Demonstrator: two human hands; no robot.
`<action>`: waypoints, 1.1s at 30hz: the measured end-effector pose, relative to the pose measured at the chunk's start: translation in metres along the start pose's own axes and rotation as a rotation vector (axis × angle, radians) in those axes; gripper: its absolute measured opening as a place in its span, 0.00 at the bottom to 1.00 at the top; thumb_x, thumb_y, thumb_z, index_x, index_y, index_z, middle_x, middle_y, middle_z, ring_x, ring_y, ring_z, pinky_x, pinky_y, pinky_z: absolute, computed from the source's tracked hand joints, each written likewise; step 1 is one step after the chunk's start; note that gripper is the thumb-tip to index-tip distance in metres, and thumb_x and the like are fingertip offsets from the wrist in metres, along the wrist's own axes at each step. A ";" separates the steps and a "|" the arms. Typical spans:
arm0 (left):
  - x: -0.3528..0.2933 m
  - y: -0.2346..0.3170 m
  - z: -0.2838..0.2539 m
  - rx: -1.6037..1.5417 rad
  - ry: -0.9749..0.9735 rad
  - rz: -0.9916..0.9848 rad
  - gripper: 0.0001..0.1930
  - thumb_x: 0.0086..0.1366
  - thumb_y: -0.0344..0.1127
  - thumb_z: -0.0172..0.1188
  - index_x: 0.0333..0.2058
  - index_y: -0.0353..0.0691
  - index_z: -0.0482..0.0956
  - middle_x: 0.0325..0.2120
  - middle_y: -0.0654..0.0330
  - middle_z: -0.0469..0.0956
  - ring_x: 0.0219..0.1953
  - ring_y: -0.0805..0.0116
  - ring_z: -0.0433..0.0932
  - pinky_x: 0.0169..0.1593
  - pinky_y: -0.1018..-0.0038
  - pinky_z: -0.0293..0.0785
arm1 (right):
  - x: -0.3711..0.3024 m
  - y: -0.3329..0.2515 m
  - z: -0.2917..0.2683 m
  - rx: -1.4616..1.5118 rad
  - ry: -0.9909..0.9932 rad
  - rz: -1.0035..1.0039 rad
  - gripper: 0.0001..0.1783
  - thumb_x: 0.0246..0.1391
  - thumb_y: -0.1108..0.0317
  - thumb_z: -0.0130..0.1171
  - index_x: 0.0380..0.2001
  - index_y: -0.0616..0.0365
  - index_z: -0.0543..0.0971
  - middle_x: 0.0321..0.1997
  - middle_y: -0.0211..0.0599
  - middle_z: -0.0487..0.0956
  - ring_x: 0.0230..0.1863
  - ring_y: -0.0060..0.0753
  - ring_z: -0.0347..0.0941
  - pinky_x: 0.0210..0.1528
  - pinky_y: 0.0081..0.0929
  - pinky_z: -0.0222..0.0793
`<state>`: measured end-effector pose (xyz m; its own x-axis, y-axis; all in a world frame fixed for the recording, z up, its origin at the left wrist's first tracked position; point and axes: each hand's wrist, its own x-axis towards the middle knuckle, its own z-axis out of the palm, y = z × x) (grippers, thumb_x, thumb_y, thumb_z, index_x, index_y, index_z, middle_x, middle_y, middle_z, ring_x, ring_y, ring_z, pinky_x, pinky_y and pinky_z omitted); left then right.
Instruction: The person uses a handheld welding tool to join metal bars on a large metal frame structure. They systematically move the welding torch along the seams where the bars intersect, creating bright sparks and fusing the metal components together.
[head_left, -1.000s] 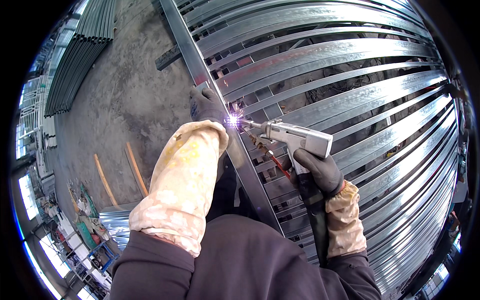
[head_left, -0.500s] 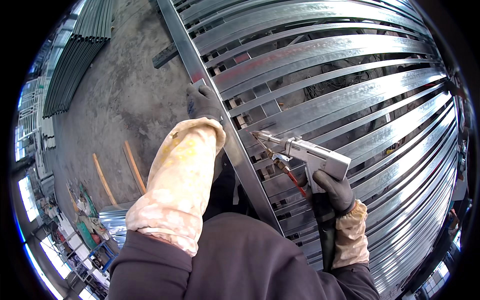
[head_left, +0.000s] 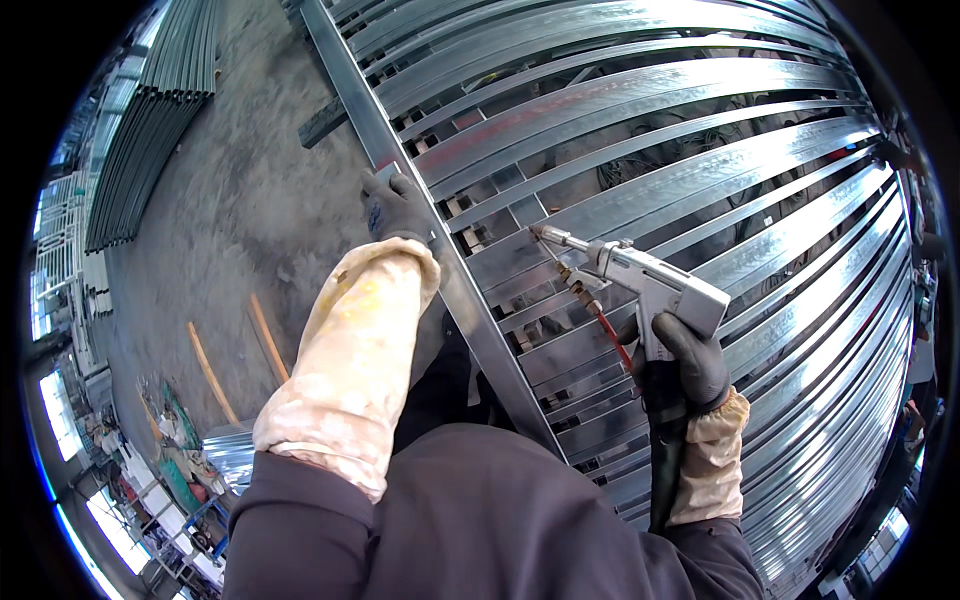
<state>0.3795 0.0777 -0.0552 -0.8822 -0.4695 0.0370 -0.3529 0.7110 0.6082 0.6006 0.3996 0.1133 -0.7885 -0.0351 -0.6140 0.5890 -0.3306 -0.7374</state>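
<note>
My right hand (head_left: 692,365), in a dark grey glove, is closed round the grip of a silver handheld welding gun (head_left: 660,285). Its nozzle points left, over a slat near the frame's left edge. A red hose (head_left: 612,338) and a thick black sleeved cable (head_left: 664,440) run from the gun. On the long metal edge beam (head_left: 335,58), my gloved left hand (head_left: 400,212) is closed about a small flat grey metal piece (head_left: 387,173); the fingers' undersides are hidden. Shiny metal slats (head_left: 640,190) run rightward from the beam.
Stacked metal tubes (head_left: 150,150) lie on the concrete floor (head_left: 250,200) at the far left. Two wooden strips (head_left: 212,375) lie nearer me. A short dark bar (head_left: 322,122) juts out left of the beam. Cables (head_left: 640,165) are coiled below the slats.
The welding gun has moved right and away from me, its nozzle now farther from the edge beam. My left hand stays at the same spot on the beam; the whole view has shifted slightly.
</note>
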 end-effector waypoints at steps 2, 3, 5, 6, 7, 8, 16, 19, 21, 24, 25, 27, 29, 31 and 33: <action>-0.007 -0.001 -0.013 0.119 -0.065 0.154 0.38 0.67 0.50 0.52 0.68 0.32 0.56 0.65 0.31 0.61 0.65 0.32 0.64 0.65 0.51 0.65 | -0.010 -0.002 -0.007 0.019 0.036 -0.041 0.28 0.64 0.60 0.59 0.60 0.68 0.71 0.37 0.44 0.84 0.27 0.29 0.80 0.28 0.23 0.77; -0.018 -0.004 -0.024 0.198 -0.071 0.290 0.42 0.67 0.53 0.55 0.70 0.33 0.54 0.68 0.34 0.57 0.68 0.35 0.61 0.68 0.52 0.62 | -0.015 -0.002 -0.011 0.030 0.054 -0.059 0.28 0.64 0.60 0.59 0.60 0.68 0.71 0.37 0.44 0.84 0.27 0.29 0.80 0.27 0.23 0.77; -0.063 0.014 -0.060 0.273 -0.228 0.501 0.54 0.58 0.57 0.68 0.72 0.34 0.50 0.71 0.38 0.50 0.73 0.39 0.49 0.74 0.50 0.48 | -0.023 0.000 -0.018 0.021 0.103 -0.084 0.25 0.63 0.60 0.60 0.56 0.68 0.73 0.37 0.44 0.84 0.26 0.29 0.80 0.26 0.23 0.77; -0.084 0.006 -0.073 0.326 -0.265 0.682 0.56 0.54 0.57 0.72 0.73 0.39 0.51 0.72 0.43 0.50 0.74 0.41 0.47 0.74 0.49 0.47 | -0.025 0.000 -0.022 0.012 0.100 -0.081 0.24 0.63 0.60 0.60 0.55 0.68 0.74 0.37 0.44 0.84 0.26 0.28 0.80 0.26 0.23 0.77; -0.102 0.005 -0.080 0.366 -0.329 0.701 0.57 0.53 0.57 0.72 0.74 0.41 0.50 0.73 0.44 0.49 0.74 0.41 0.46 0.74 0.49 0.46 | -0.027 0.002 -0.025 0.001 0.105 -0.076 0.23 0.63 0.60 0.60 0.54 0.68 0.75 0.37 0.44 0.84 0.26 0.28 0.80 0.26 0.23 0.77; -0.119 0.006 -0.085 0.410 -0.391 0.717 0.58 0.52 0.56 0.73 0.74 0.43 0.50 0.73 0.46 0.49 0.75 0.41 0.45 0.75 0.48 0.45 | -0.028 0.002 -0.024 -0.008 0.109 -0.078 0.22 0.64 0.59 0.59 0.50 0.69 0.76 0.35 0.45 0.84 0.24 0.29 0.80 0.25 0.23 0.77; -0.135 0.049 -0.082 0.650 -0.594 0.659 0.64 0.46 0.53 0.77 0.75 0.47 0.44 0.75 0.52 0.45 0.77 0.46 0.41 0.77 0.49 0.42 | -0.032 0.007 -0.024 0.039 0.105 -0.056 0.20 0.63 0.59 0.62 0.48 0.66 0.78 0.33 0.41 0.84 0.25 0.28 0.80 0.27 0.24 0.78; -0.134 0.047 -0.080 0.644 -0.595 0.684 0.64 0.45 0.53 0.79 0.75 0.46 0.46 0.75 0.52 0.45 0.77 0.48 0.41 0.77 0.51 0.43 | -0.030 0.004 -0.026 0.023 0.068 -0.059 0.20 0.64 0.59 0.62 0.49 0.67 0.77 0.34 0.40 0.84 0.26 0.26 0.80 0.28 0.23 0.77; -0.132 0.043 -0.076 0.613 -0.563 0.711 0.64 0.43 0.52 0.80 0.74 0.46 0.48 0.75 0.52 0.45 0.77 0.49 0.41 0.77 0.53 0.44 | -0.028 0.001 -0.027 0.024 0.044 -0.055 0.22 0.64 0.59 0.62 0.51 0.67 0.77 0.34 0.40 0.84 0.26 0.25 0.80 0.28 0.23 0.77; -0.135 0.044 -0.076 0.598 -0.538 0.688 0.64 0.42 0.51 0.80 0.74 0.44 0.50 0.74 0.50 0.47 0.77 0.48 0.43 0.77 0.56 0.45 | -0.026 0.003 -0.027 0.019 0.016 -0.019 0.24 0.64 0.58 0.62 0.55 0.66 0.75 0.36 0.39 0.84 0.26 0.24 0.79 0.28 0.22 0.76; -0.135 0.042 -0.077 0.565 -0.512 0.682 0.64 0.42 0.51 0.81 0.74 0.43 0.49 0.74 0.50 0.47 0.76 0.48 0.44 0.77 0.56 0.46 | -0.025 0.003 -0.026 0.016 0.008 -0.007 0.25 0.64 0.58 0.61 0.56 0.66 0.75 0.36 0.39 0.84 0.26 0.23 0.79 0.28 0.22 0.76; -0.136 0.034 -0.080 0.499 -0.457 0.665 0.65 0.41 0.51 0.81 0.74 0.42 0.49 0.74 0.48 0.47 0.76 0.48 0.46 0.77 0.57 0.46 | -0.021 0.003 -0.019 0.016 0.000 0.000 0.27 0.64 0.58 0.62 0.58 0.66 0.73 0.36 0.38 0.84 0.26 0.24 0.79 0.27 0.22 0.76; -0.146 0.030 -0.082 0.443 -0.393 0.533 0.66 0.40 0.51 0.82 0.73 0.39 0.49 0.73 0.46 0.47 0.75 0.46 0.47 0.77 0.57 0.48 | -0.013 0.006 -0.016 0.021 -0.031 0.009 0.27 0.64 0.59 0.62 0.59 0.66 0.73 0.35 0.38 0.83 0.26 0.24 0.79 0.27 0.22 0.75; -0.152 0.026 -0.080 0.403 -0.350 0.422 0.68 0.39 0.52 0.82 0.73 0.37 0.49 0.73 0.44 0.47 0.75 0.45 0.47 0.76 0.57 0.49 | -0.005 0.006 -0.009 0.022 -0.065 0.022 0.27 0.64 0.58 0.62 0.58 0.66 0.73 0.35 0.37 0.83 0.25 0.24 0.78 0.26 0.22 0.75; -0.155 0.019 -0.078 0.379 -0.330 0.334 0.69 0.38 0.52 0.83 0.73 0.35 0.48 0.73 0.43 0.47 0.75 0.43 0.48 0.76 0.58 0.50 | 0.003 0.005 0.000 0.031 -0.089 0.071 0.26 0.64 0.58 0.62 0.57 0.66 0.74 0.35 0.37 0.83 0.24 0.24 0.78 0.25 0.21 0.75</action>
<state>0.5338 0.1236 0.0121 -0.9932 -0.0443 -0.1077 -0.0730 0.9575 0.2792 0.6015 0.3981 0.1076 -0.7584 -0.1425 -0.6360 0.6392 -0.3535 -0.6830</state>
